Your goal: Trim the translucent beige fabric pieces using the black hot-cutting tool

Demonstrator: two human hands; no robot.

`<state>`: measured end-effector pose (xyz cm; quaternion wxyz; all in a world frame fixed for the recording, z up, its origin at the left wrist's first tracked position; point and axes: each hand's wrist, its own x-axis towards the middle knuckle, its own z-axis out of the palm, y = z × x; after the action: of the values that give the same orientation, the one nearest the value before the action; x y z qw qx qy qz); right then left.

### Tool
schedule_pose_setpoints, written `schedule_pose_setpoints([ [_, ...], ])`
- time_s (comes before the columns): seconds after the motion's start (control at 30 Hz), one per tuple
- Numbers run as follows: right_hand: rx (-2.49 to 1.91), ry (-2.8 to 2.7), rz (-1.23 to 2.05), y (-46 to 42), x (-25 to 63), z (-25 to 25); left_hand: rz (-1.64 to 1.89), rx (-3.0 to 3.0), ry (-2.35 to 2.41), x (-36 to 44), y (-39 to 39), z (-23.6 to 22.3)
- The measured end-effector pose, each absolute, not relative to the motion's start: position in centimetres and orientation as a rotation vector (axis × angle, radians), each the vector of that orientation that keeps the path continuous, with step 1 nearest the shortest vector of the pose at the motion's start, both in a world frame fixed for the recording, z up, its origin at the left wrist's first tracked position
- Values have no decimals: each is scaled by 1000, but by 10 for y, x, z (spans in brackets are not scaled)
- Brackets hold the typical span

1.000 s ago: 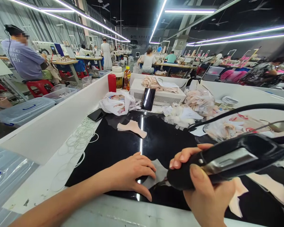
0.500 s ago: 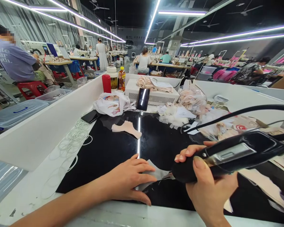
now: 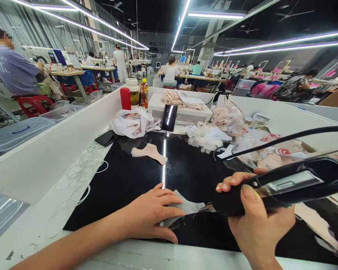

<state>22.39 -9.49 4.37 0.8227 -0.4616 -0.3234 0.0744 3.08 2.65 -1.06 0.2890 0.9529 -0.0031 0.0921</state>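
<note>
- The left hand (image 3: 156,210) is lying palm down over the thin grey piece (image 3: 189,204), its fingers spreading apart and its thumb pointing off to the near side; it is covering the piece's left part.
- The right hand (image 3: 260,217) is clamping around the black handheld tool (image 3: 294,183), its thumb lying along the near side and its fingers wrapping over the far side.
- The tool's metal tip (image 3: 208,207) is meeting the piece's right-hand point; whether it is touching or hovering just above, I cannot tell.
- The piece is resting on the black mat (image 3: 124,183), between the two hands and near the mat's front edge, where a white strip (image 3: 146,254) is running along.
- Black surface is showing beyond the piece, up to the peach fabric piece (image 3: 150,153); white loops (image 3: 91,159) are lining the left edge, and plastic bags (image 3: 270,144) are crowding the far right.
- A black cable (image 3: 284,139) is arching above the tool.
- The piece is looking pale and smooth, its far edge curving inward and its right end narrowing to a point.
</note>
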Motion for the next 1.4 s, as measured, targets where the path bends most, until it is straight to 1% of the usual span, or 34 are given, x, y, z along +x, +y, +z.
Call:
schedule_pose_setpoints([
  [0.2,-1005,-714,139,-97,226,38,220,2562,3,31,26,-9],
  [0.5,-981,-644,107,-96,231,48,200,2554,10,30,27,-8],
  [0.7,-994,-652,108,-98,233,45,225,2544,12,30,26,-6],
  [0.87,-1013,-676,108,-98,234,43,171,2551,41,29,25,-3],
  [1.0,-1000,-681,114,-98,238,43,254,2465,160,27,25,0],
  [1.13,-1033,-712,54,-97,244,43,391,2410,413,28,26,-4],
  [1.27,-1118,-812,35,-97,250,43,422,2438,608,32,27,-14],
  [1.4,-1334,-832,-78,-101,260,47,413,2420,629,36,28,-15],
])
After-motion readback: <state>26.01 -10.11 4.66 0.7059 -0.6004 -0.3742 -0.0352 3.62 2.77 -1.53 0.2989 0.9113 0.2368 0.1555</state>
